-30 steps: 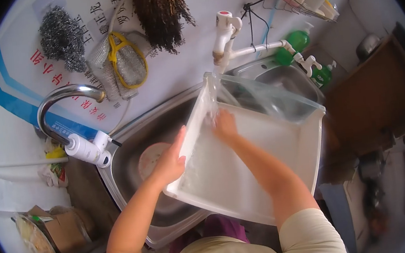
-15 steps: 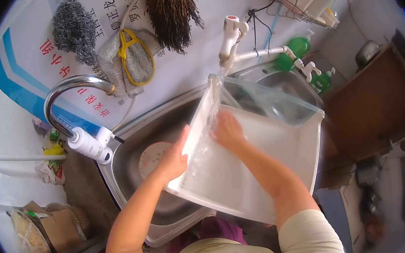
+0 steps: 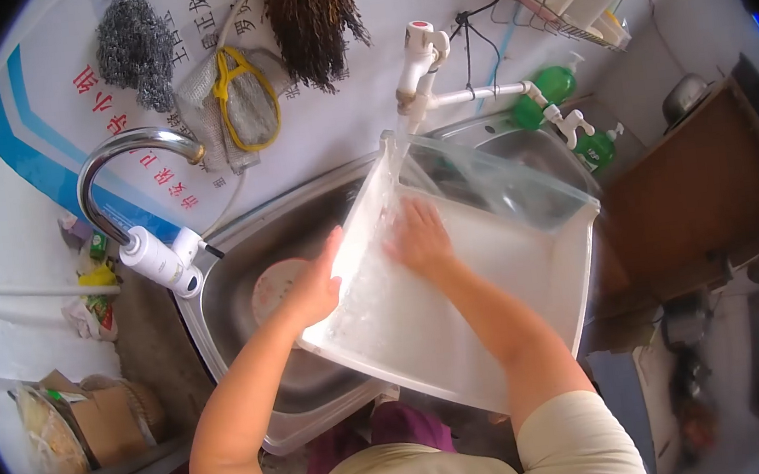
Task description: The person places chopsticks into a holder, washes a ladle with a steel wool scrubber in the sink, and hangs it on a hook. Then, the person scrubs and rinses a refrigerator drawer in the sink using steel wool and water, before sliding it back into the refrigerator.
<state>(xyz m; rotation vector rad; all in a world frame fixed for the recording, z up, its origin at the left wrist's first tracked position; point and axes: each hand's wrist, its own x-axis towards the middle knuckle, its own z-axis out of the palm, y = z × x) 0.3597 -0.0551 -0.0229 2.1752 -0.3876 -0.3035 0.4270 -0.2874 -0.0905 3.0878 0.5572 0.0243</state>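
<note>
A white drawer-like bin [image 3: 496,289] with a clear front panel lies tilted over the steel sink [image 3: 320,377]. Water runs from the white tap [image 3: 418,66] into its upper left corner. My left hand [image 3: 315,285] grips the bin's left wall, fingers outside and thumb over the edge. Inside the bin, my right hand [image 3: 420,237] lies on the wet floor near the stream, fingers spread and holding nothing. A pinkish round dish [image 3: 275,285] sits in the sink, partly behind my left hand.
A curved chrome faucet [image 3: 134,142] rises at the sink's left. Steel wool [image 3: 135,50], a mesh cloth and a brush [image 3: 313,22] hang on the wall. Green bottles [image 3: 594,150] stand by the small basin, below a wire rack [image 3: 565,18]. A cardboard box [image 3: 105,425] is at left.
My right hand has shifted slightly down from the bin's corner, and its fingers are more spread. My left hand stays on the bin's wall. The camera view has moved a little.
</note>
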